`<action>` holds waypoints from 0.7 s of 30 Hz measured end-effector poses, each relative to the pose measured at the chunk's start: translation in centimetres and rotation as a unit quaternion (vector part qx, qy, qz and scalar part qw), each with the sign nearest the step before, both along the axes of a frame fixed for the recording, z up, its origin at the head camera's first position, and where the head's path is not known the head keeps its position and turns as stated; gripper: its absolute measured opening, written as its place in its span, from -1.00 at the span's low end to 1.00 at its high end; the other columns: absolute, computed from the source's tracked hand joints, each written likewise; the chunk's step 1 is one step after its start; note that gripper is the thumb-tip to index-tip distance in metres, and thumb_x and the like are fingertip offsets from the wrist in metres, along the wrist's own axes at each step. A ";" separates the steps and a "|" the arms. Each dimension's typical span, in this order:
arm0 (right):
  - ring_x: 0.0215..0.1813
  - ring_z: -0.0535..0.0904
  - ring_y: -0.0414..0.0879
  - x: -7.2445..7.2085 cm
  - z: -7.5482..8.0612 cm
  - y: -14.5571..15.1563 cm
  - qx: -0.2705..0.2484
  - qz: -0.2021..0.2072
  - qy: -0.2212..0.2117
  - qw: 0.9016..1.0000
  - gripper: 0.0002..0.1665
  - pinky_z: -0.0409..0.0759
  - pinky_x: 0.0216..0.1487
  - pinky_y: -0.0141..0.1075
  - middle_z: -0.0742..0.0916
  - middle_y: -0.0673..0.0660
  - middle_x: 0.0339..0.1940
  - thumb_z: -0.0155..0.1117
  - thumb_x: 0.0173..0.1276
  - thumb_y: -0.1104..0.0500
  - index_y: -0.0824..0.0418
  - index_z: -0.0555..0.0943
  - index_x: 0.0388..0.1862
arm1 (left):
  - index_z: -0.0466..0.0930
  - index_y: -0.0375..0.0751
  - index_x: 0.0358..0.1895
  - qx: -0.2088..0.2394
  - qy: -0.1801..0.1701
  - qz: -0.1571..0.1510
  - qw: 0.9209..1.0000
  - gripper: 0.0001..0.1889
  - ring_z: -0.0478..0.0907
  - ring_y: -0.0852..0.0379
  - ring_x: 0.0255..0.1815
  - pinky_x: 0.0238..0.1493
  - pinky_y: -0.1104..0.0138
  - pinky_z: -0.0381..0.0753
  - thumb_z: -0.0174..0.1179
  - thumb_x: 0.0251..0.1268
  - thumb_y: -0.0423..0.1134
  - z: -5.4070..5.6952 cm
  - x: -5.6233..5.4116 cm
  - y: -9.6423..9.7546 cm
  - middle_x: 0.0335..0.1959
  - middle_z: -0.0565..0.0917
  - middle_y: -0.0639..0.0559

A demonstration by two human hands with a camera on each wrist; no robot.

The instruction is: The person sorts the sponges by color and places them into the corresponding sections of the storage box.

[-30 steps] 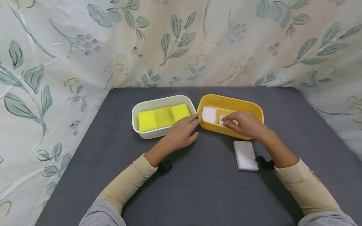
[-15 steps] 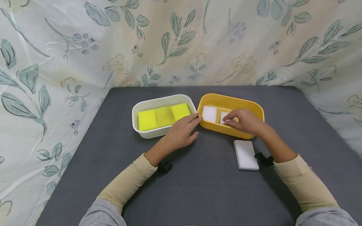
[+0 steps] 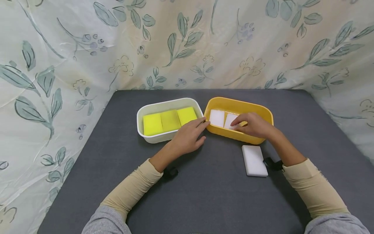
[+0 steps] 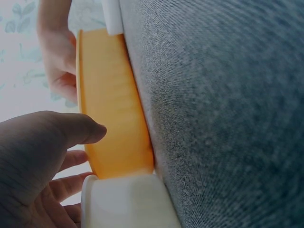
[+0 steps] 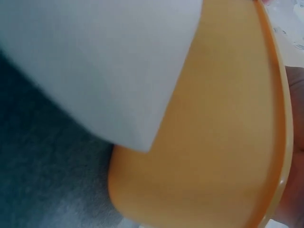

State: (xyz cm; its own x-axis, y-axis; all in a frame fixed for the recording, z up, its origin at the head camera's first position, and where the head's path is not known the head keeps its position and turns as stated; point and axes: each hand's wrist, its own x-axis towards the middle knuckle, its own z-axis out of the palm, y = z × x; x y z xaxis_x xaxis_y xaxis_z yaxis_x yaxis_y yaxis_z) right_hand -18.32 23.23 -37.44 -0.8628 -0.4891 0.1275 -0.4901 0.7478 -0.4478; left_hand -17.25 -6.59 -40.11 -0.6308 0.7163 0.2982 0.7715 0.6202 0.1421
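Observation:
In the head view, a yellow tub (image 3: 236, 135) holds two white sponges lying side by side, the left one (image 3: 217, 118) against the tub's left end. My right hand (image 3: 252, 125) reaches over the near rim with bent fingers and holds the second white sponge (image 3: 230, 121) at its right side; part of that sponge is hidden. My left hand (image 3: 188, 135) rests its extended fingertips where the yellow tub meets a white tub (image 3: 159, 138). The left wrist view shows its thumb (image 4: 92, 130) raised beside the yellow wall. Yellow sponges (image 3: 170, 121) sit in a row inside the white tub.
A third white sponge (image 3: 255, 161) lies on the dark grey tabletop (image 3: 204, 195) in front of the yellow tub, close to the right wrist strap (image 3: 273, 164). Behind the table hangs a floral cloth (image 3: 187, 45).
The second white sponge has come further into view and now lies closer to the left one. My right hand's fingers have shifted slightly with it. My left hand has stayed put.

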 end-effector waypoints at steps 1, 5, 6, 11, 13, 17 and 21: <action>-0.12 0.64 0.05 0.0 0.0 0.1 0.000 0.003 0.000 1.000 -0.80 0.66 -0.03 -0.01 0.78 0.16 -0.12 0.44 0.30 0.30 0.29 0.78 -0.09 | 0.31 -0.23 0.49 0.000 0.001 0.000 1.000 -0.37 0.29 -0.03 0.47 0.44 0.18 0.25 0.23 0.42 -0.17 0.0 0.0 0.0 0.48 0.32 -0.18; -0.12 0.63 0.05 0.5 0.3 0.4 0.001 0.008 0.000 1.000 -0.81 0.66 -0.04 0.01 0.78 0.18 -0.10 0.41 0.33 0.29 0.30 0.77 -0.09 | 0.31 -0.23 0.49 0.000 0.002 -0.003 1.000 -0.37 0.30 -0.03 0.46 0.44 0.18 0.25 0.23 0.42 -0.16 0.0 0.0 -0.1 0.48 0.33 -0.19; -0.11 0.63 0.06 0.7 0.4 0.4 0.002 0.008 0.002 1.000 -0.81 0.66 -0.03 0.03 0.77 0.18 -0.09 0.39 0.34 0.29 0.30 0.76 -0.08 | 0.31 -0.24 0.49 0.001 0.002 -0.004 1.000 -0.37 0.30 -0.03 0.46 0.44 0.18 0.26 0.24 0.42 -0.16 0.0 0.0 -0.1 0.48 0.33 -0.19; -0.03 0.64 0.14 1.9 1.1 0.7 0.010 0.009 0.017 1.000 -0.76 0.63 0.01 0.11 0.76 0.23 -0.05 0.32 0.40 0.29 0.37 0.72 -0.01 | 0.31 -0.23 0.49 0.001 -0.003 0.000 1.000 -0.37 0.29 -0.03 0.46 0.44 0.18 0.25 0.24 0.42 -0.16 0.1 -0.1 -0.1 0.49 0.32 -0.18; 0.00 0.64 0.15 2.6 1.4 0.7 0.021 0.010 0.030 0.999 -0.72 0.61 0.03 0.12 0.75 0.25 -0.02 0.31 0.42 0.27 0.38 0.70 0.03 | 0.31 -0.23 0.49 0.002 -0.005 -0.001 1.000 -0.37 0.29 -0.03 0.46 0.45 0.18 0.24 0.24 0.42 -0.16 0.2 -0.1 -0.1 0.49 0.32 -0.18; 0.05 0.63 0.16 4.4 2.2 0.6 0.052 0.014 0.075 0.996 -0.68 0.59 0.06 0.11 0.74 0.25 0.02 0.33 0.40 0.24 0.37 0.67 0.07 | 0.31 -0.23 0.49 0.002 -0.004 -0.003 1.000 -0.37 0.30 -0.03 0.46 0.44 0.18 0.25 0.24 0.42 -0.17 0.4 -0.2 0.0 0.48 0.33 -0.18; 0.01 0.64 0.10 6.7 3.2 0.0 0.072 0.024 0.118 0.990 -0.67 0.62 -0.01 0.04 0.74 0.18 -0.01 0.43 0.31 0.24 0.29 0.69 0.04 | 0.31 -0.22 0.49 -0.001 -0.003 0.003 1.000 -0.36 0.30 -0.02 0.46 0.44 0.19 0.26 0.25 0.41 -0.16 0.6 -0.4 0.0 0.48 0.33 -0.17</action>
State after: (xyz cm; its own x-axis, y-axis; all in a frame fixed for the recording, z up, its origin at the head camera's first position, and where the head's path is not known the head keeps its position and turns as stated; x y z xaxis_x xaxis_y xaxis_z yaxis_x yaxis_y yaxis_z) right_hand -11.67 23.24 -34.22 -0.7925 -0.5571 0.2482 -0.6051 0.7690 -0.2062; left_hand -17.61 -6.61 -39.55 -0.6367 0.7128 0.2941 0.7669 0.6251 0.1452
